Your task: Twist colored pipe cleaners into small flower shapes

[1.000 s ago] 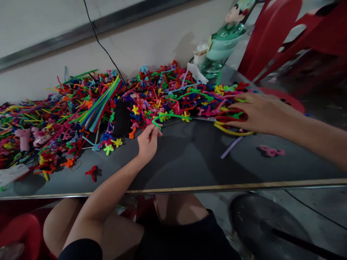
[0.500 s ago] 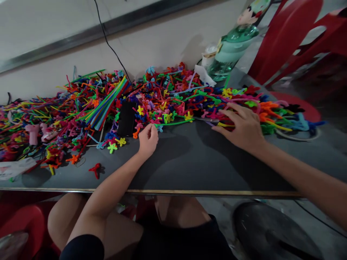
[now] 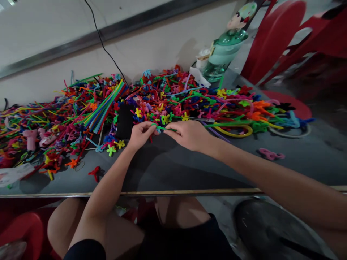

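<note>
A green pipe cleaner [image 3: 162,128] runs between my two hands, low over the dark table. My left hand [image 3: 142,135] pinches one end, where the green stem bends into a small curve. From the right, my right hand [image 3: 189,134] closes its thumb and fingers on the same stem, close to the left fingertips. Part of the stem is hidden under the right fingers. Behind the hands lies a heap of coloured pipe cleaners and small twisted figures [image 3: 159,97]. Just beyond the right hand is a metal tool [image 3: 203,120], perhaps scissors, partly covered.
A black phone [image 3: 125,122] lies left of my hands, beside a bundle of straight pipe cleaners [image 3: 104,108]. A pink twisted piece [image 3: 271,154] lies at right, a red one [image 3: 94,173] at left. A green bottle [image 3: 226,54] stands at the back near red chairs [image 3: 273,39].
My right hand has moved left from the pile and closed on the green pipe cleaner beside my left hand. A pink twisted piece now shows on the table at right. The view has shifted slightly.
</note>
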The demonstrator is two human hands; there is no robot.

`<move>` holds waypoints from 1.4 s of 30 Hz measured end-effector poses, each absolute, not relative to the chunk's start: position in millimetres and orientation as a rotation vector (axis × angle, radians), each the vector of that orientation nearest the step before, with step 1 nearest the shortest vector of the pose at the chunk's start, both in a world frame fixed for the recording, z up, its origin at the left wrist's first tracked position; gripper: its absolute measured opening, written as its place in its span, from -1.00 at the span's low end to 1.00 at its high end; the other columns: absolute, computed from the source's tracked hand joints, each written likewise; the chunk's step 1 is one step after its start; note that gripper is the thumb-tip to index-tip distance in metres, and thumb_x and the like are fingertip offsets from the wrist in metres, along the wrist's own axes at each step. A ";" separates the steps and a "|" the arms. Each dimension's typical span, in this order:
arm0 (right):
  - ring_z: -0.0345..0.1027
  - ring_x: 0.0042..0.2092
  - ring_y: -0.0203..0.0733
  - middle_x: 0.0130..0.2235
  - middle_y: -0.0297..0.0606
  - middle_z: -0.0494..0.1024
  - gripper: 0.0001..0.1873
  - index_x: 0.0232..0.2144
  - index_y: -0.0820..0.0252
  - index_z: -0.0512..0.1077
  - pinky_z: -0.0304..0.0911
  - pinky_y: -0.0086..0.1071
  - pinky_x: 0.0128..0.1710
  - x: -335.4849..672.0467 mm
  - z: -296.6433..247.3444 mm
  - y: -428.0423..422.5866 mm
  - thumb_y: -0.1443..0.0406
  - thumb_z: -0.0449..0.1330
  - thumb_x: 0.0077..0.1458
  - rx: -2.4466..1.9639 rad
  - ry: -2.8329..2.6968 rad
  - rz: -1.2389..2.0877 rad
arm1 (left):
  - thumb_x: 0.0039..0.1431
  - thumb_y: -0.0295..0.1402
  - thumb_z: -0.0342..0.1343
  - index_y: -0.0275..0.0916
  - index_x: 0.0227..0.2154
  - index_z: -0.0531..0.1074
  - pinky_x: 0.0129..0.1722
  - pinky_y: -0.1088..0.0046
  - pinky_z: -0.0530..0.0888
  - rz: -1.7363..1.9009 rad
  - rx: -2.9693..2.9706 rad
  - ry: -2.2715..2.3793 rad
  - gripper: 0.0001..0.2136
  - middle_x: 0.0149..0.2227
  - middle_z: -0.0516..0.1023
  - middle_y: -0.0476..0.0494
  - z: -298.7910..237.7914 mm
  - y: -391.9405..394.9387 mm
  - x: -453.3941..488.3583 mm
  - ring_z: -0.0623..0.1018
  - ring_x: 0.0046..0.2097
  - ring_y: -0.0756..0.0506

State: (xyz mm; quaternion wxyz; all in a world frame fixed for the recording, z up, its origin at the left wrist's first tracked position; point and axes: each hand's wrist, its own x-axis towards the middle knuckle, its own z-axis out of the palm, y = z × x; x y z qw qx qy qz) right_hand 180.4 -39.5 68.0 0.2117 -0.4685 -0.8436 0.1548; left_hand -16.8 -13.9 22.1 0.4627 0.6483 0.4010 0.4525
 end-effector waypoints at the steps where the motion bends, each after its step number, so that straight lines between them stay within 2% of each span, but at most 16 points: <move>1: 0.44 -0.30 -0.16 -0.26 -0.17 0.61 -0.63 -0.21 0.15 0.53 0.05 -0.40 -0.42 178.4 68.2 -41.9 0.15 -0.04 0.23 -1.340 -2.361 0.332 | 0.05 -0.04 0.17 -0.29 -0.43 0.44 -0.44 0.52 0.50 1.170 1.532 0.994 -0.65 -0.53 0.55 -0.09 19.8 -12.2 -16.0 0.56 -0.47 0.01; 4: 0.42 -0.36 -0.16 -0.32 -0.13 0.61 -0.53 -0.22 0.19 0.53 -0.10 -0.39 -0.49 168.3 55.0 -49.0 0.17 -0.15 0.27 -1.416 -2.424 0.137 | 0.02 0.00 0.19 -0.28 -0.46 0.40 -0.46 0.50 0.50 1.262 1.358 1.000 -0.62 -0.56 0.50 -0.04 13.8 -11.4 -11.4 0.55 -0.50 0.01; 7: 0.40 -0.41 -0.18 -0.36 -0.10 0.61 -0.52 -0.24 0.23 0.53 -0.15 -0.38 -0.51 157.1 33.4 -53.6 0.21 -0.18 0.27 -1.455 -2.408 0.126 | 0.01 -0.01 0.19 -0.29 -0.50 0.40 -0.53 0.53 0.43 1.295 1.290 1.086 -0.63 -0.57 0.48 -0.03 9.8 -13.2 -7.1 0.52 -0.53 0.02; 13: 0.44 -0.34 -0.18 -0.35 -0.16 0.61 -0.52 -0.27 0.19 0.52 0.00 -0.40 -0.46 153.2 19.7 -51.7 0.20 -0.18 0.29 -1.450 -2.096 0.184 | 0.06 -0.03 0.15 -0.27 -0.45 0.44 -0.52 0.52 0.39 1.380 1.264 1.080 -0.65 -0.50 0.51 -0.05 7.8 -12.6 -3.6 0.47 -0.54 0.06; 17: 0.46 -0.30 -0.16 -0.32 -0.17 0.61 -0.54 -0.21 0.17 0.52 0.08 -0.39 -0.41 157.8 17.5 -47.7 0.19 -0.17 0.28 -1.420 -2.084 0.217 | 0.08 -0.06 0.15 -0.24 -0.35 0.48 -0.48 0.51 0.39 1.312 1.310 1.079 -0.69 -0.45 0.53 -0.06 7.9 -14.9 -3.1 0.48 -0.48 0.05; 25: 0.47 -0.27 -0.19 -0.28 -0.19 0.61 -0.60 -0.05 0.13 0.50 0.15 -0.40 -0.42 161.2 16.8 -44.5 0.22 -0.07 0.28 -1.373 -2.119 0.104 | 0.05 -0.15 0.19 -0.27 -0.51 0.43 -0.51 0.54 0.34 1.282 1.406 1.185 -0.74 -0.56 0.44 0.00 5.1 -14.9 -6.8 0.39 -0.55 0.07; 28: 0.47 -0.22 -0.20 -0.23 -0.19 0.60 -0.68 -0.13 0.13 0.54 0.24 -0.40 -0.33 174.2 16.9 -29.6 0.26 0.00 0.26 -1.264 -1.978 -0.065 | 0.08 -0.19 0.16 -0.27 -0.55 0.38 -0.51 0.56 0.32 1.256 1.438 1.187 -0.74 -0.63 0.37 0.05 6.5 -13.4 -8.4 0.36 -0.57 0.08; 32: 0.48 -0.25 -0.17 -0.30 -0.19 0.62 -0.78 -0.30 0.14 0.56 0.33 -0.33 -0.23 189.3 15.0 -7.4 0.25 0.11 0.20 -1.094 -1.891 -0.189 | 0.12 -0.20 0.13 -0.27 -0.54 0.35 -0.51 0.58 0.29 1.144 1.491 1.089 -0.75 -0.62 0.35 0.05 8.4 -16.3 -5.5 0.34 -0.56 0.10; 37: 0.46 -0.34 -0.21 -0.40 -0.21 0.59 -0.75 -0.40 0.17 0.51 0.35 -0.35 -0.31 182.2 14.0 -6.6 0.18 0.12 0.20 -0.996 -1.677 -0.006 | 0.09 -0.15 0.14 -0.28 -0.50 0.34 -0.47 0.58 0.33 1.062 1.588 0.965 -0.73 -0.55 0.39 0.03 6.4 -20.9 0.0 0.37 -0.53 0.11; 42: 0.45 -0.40 -0.25 -0.41 -0.23 0.59 -0.73 -0.43 0.18 0.51 0.34 -0.39 -0.37 166.8 12.3 -20.6 0.16 0.12 0.18 -1.010 -1.647 0.227 | 0.11 -0.13 0.11 -0.28 -0.47 0.37 -0.48 0.56 0.33 1.064 1.689 1.009 -0.72 -0.53 0.42 0.01 3.8 -19.3 -1.9 0.38 -0.52 0.10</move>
